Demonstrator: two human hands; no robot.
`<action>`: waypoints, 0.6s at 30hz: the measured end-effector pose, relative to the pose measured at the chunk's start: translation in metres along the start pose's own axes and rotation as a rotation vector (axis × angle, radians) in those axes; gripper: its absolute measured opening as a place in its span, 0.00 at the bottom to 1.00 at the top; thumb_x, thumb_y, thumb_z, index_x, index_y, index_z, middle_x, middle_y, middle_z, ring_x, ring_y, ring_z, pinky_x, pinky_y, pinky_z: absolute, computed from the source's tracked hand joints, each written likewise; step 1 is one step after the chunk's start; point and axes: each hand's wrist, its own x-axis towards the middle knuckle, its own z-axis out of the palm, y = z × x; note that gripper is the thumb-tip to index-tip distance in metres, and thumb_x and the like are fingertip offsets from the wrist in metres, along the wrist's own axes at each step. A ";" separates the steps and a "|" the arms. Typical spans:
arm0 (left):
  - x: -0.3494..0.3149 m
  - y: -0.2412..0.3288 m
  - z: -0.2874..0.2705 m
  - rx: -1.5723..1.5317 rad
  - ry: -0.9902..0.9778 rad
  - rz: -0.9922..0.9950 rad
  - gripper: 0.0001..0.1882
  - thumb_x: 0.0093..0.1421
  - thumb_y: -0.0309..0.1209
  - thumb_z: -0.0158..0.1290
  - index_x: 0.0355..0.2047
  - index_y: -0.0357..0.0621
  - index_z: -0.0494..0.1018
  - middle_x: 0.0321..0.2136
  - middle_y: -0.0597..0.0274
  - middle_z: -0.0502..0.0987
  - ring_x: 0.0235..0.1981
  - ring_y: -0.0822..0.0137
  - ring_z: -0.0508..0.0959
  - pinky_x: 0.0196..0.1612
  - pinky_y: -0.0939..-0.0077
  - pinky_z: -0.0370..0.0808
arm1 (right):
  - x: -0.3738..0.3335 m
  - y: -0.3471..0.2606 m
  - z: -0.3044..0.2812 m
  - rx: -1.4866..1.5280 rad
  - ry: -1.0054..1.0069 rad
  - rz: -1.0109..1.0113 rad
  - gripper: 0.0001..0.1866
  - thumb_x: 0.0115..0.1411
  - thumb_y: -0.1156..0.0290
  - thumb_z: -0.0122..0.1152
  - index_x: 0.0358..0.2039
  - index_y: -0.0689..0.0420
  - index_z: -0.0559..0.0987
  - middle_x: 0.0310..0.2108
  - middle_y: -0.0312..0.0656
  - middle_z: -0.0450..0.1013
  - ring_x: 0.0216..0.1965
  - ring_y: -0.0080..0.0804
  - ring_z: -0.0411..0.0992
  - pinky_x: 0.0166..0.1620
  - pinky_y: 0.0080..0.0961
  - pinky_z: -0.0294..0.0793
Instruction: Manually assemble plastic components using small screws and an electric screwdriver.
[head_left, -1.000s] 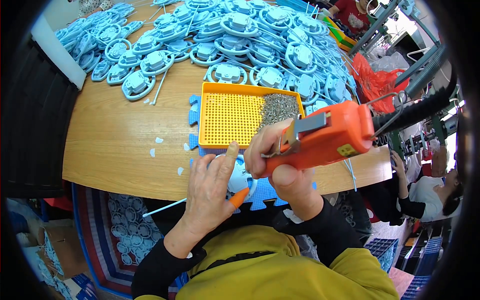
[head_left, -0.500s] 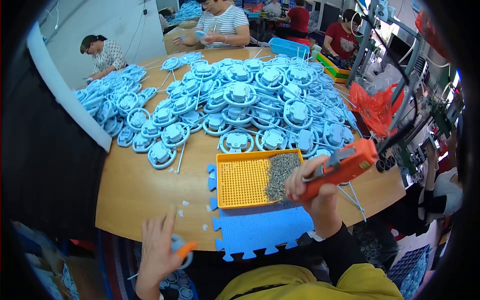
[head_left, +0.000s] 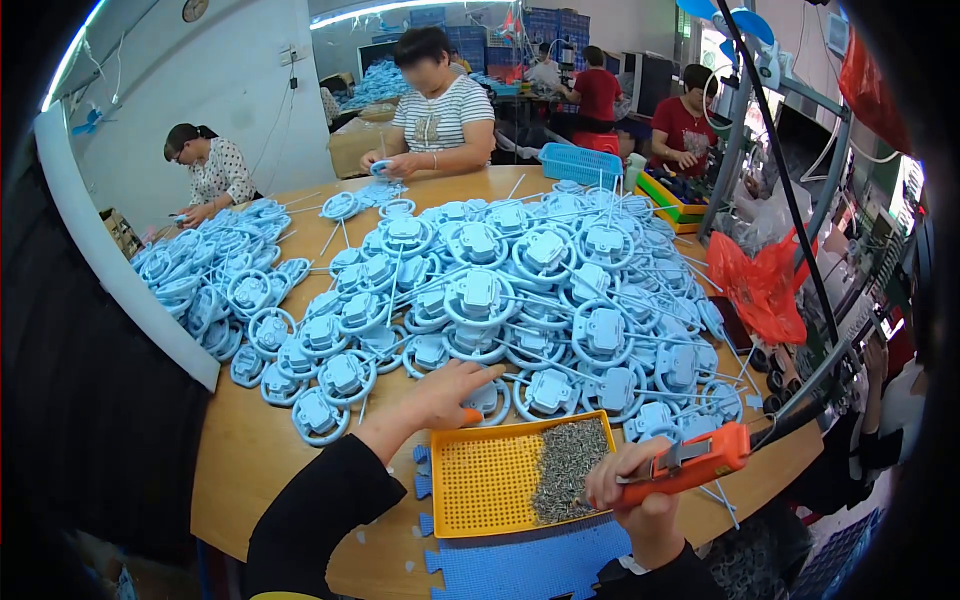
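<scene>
Pale wood tops the desk (head_left: 235, 470) under our hands, with a notched blue foam mat (head_left: 525, 565) nearest us. Our right hand (head_left: 650, 515) has its grip wrapped around an orange-red tool (head_left: 700, 458), just beside the near right part of a yellow tray (head_left: 485, 480). Small metal screws (head_left: 572, 465) cover the tray's right portion, and its perforated floor shows on the left.

Past the tray's far edge, our left hand (head_left: 445, 397), an orange cover (head_left: 470, 415) on its thumb, reaches over a pale blue ring-shaped piece (head_left: 490, 398) at the near side of a heap (head_left: 475, 295) of similar pieces; we cannot tell whether that grip pinches it. A red plastic bag (head_left: 765, 295) lies right of the heap, and a blue basket (head_left: 580, 163) stands behind it.

Across the desk we see a person in a striped shirt (head_left: 455, 130) with a printed motif on its front, holding another blue piece (head_left: 380, 167). High on the wall hangs a round clock (head_left: 195, 10), its marks too small for us to read.
</scene>
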 end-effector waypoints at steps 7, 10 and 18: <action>-0.070 -0.009 -0.024 -0.346 0.290 -0.157 0.43 0.49 0.26 0.63 0.65 0.45 0.55 0.45 0.52 0.73 0.48 0.56 0.73 0.54 0.66 0.67 | 0.024 0.016 0.006 -0.063 -0.058 0.011 0.26 0.54 0.48 0.64 0.36 0.56 0.66 0.20 0.37 0.66 0.19 0.28 0.65 0.24 0.27 0.69; -0.120 0.011 -0.037 -0.722 0.404 -0.233 0.46 0.50 0.19 0.60 0.67 0.46 0.51 0.46 0.58 0.73 0.49 0.65 0.73 0.57 0.68 0.66 | 0.038 0.042 0.007 -0.111 -0.015 0.047 0.26 0.54 0.49 0.66 0.40 0.56 0.67 0.23 0.36 0.67 0.25 0.28 0.68 0.30 0.27 0.70; -0.230 0.170 0.029 -0.018 0.485 -0.459 0.49 0.41 0.40 0.68 0.60 0.33 0.60 0.31 0.58 0.70 0.32 0.60 0.70 0.44 0.67 0.67 | 0.057 0.078 0.008 -0.204 0.058 -0.031 0.26 0.53 0.51 0.68 0.39 0.57 0.68 0.24 0.36 0.69 0.26 0.28 0.69 0.36 0.30 0.71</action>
